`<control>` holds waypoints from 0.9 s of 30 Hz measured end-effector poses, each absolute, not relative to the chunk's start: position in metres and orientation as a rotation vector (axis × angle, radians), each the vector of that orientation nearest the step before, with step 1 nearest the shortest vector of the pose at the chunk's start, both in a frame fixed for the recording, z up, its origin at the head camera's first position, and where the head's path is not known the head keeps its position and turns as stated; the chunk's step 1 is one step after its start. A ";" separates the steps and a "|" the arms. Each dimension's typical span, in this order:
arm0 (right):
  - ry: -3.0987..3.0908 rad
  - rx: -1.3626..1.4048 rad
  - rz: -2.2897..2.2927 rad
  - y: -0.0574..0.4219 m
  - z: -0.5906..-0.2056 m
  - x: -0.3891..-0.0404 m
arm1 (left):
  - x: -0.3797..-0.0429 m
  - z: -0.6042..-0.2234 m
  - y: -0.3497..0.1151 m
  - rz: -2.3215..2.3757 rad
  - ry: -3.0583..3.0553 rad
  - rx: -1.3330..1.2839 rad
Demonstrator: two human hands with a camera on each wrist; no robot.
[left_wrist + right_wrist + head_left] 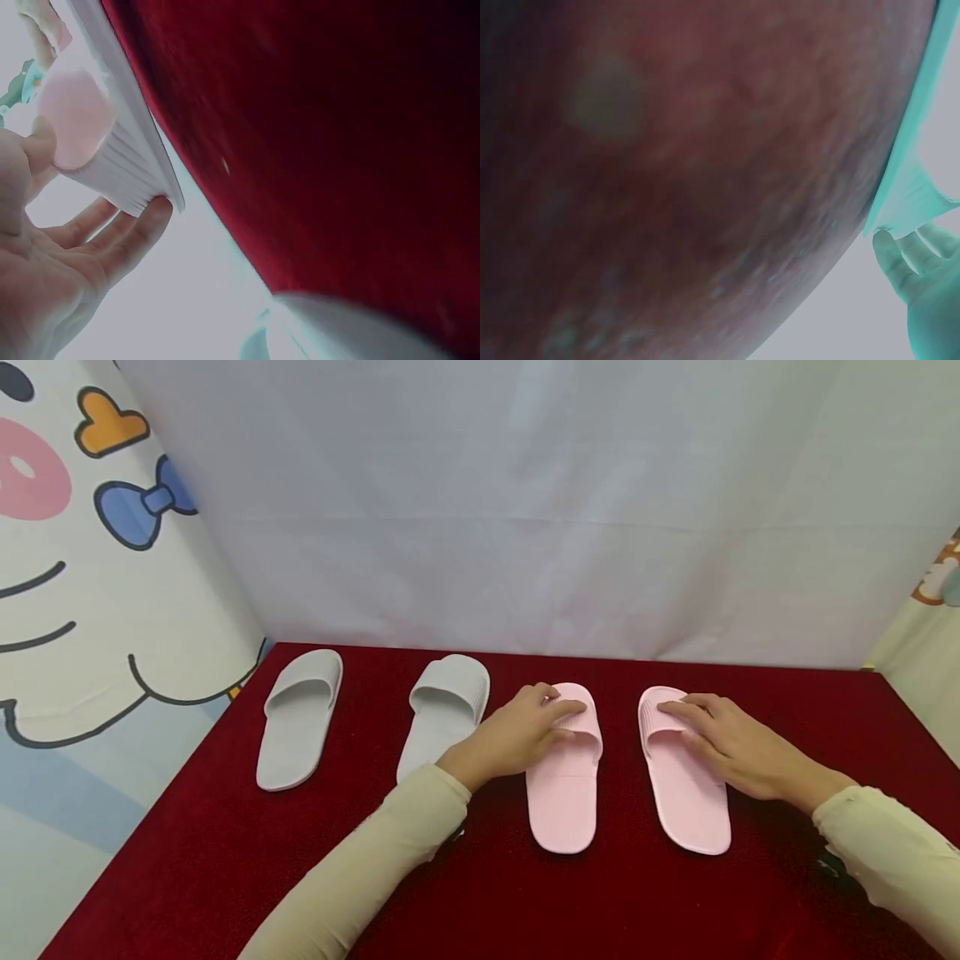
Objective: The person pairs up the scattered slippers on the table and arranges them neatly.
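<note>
- Our left hand (521,735) grips the left pink slipper (564,806) at its strap.
- Our right hand (738,750) grips the right pink slipper (692,810) likewise.
- Beneath us spreads red cloth (480,902), with 2 white slippers (295,742) leftward and a pale curtain (600,527) behind.

matt plastic pink slippers (564,806), velvety cloth (480,906)

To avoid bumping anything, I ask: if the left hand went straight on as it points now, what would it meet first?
First the left pink slipper, against which the left hand rests; beyond it, probably the right pink slipper, though depth is hard to judge.
</note>
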State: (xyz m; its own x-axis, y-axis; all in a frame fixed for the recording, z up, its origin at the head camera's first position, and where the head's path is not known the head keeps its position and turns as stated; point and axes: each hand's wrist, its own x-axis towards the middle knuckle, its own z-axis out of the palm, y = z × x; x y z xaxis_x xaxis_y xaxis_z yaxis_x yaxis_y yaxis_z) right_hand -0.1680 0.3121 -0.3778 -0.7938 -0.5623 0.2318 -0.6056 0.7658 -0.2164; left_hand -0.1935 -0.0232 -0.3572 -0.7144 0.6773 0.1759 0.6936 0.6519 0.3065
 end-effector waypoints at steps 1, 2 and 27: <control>-2.807 0.929 0.433 0.314 -0.378 -0.168 | -0.194 -0.358 -0.019 -0.545 -2.820 -1.170; -2.808 0.924 0.442 0.316 -0.377 -0.168 | -0.195 -0.358 -0.016 -0.540 -2.827 -1.173; -2.775 0.879 0.498 0.359 -0.371 -0.187 | -0.227 -0.350 0.078 -0.374 -2.942 -1.149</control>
State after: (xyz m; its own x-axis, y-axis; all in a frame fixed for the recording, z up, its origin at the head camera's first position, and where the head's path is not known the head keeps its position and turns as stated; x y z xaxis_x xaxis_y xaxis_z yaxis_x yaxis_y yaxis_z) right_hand -0.1873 0.3589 -0.3711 -0.8068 -0.5225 0.2759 -0.5858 0.7681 -0.2584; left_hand -0.2269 0.0783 -0.3502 -0.7382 0.6728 0.0494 0.6637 0.7112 0.2315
